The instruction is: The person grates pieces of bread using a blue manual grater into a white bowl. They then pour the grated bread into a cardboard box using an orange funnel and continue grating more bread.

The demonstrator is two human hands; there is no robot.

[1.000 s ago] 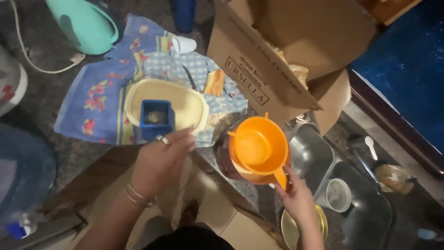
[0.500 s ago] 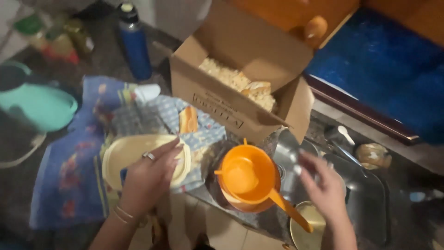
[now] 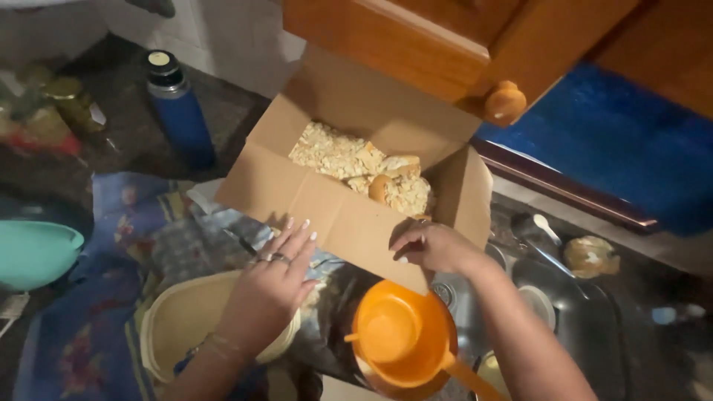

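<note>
Cardboard box (image 3: pixel 349 186), centre frame, flaps open, pale broken food pieces (image 3: pixel 356 160) inside, none seen elsewhere. Right hand (image 3: pixel 434 249) curls loosely against the box's lower right front corner; cannot tell if it grips. Left hand (image 3: pixel 271 286) open, fingers spread, empty, just below the box's front wall, over the cream tub (image 3: pixel 178 327). Orange strainer ladle (image 3: pixel 405 341), lower centre, sits unheld and empty beside the steel sink (image 3: pixel 572 297). Blue flask (image 3: pixel 178 108) upper left; teal bowl (image 3: pixel 33 252) left edge. Judgement: transfer of contents not begun.
</note>
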